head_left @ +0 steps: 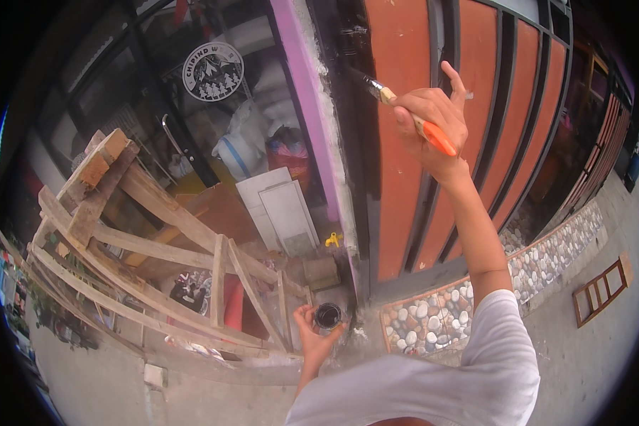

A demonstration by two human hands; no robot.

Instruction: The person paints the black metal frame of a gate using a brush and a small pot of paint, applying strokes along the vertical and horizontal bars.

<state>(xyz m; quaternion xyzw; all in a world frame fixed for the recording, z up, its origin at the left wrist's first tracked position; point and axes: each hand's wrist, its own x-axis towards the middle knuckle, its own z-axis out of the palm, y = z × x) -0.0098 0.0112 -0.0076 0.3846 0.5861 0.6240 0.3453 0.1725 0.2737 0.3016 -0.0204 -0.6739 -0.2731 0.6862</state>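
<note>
My right hand (433,128) is raised and closed round the orange handle of a paintbrush (387,94), its little finger sticking up. Dark paint coats the bristles, which point left at the dark upright post (353,78); whether they touch it I cannot tell. Beside the post runs an orange panel (401,142) with black slats. Low down, my left hand (319,339) grips a small round can (328,316) of black paint, its open top facing up.
A wooden trestle frame (156,284) stands at left, close to my left hand. Behind it are a glass door (184,142), white boards (284,213) and a yellow tap (334,240). A pebbled strip (433,319) borders the panel's foot. A small wooden frame (601,292) lies at right.
</note>
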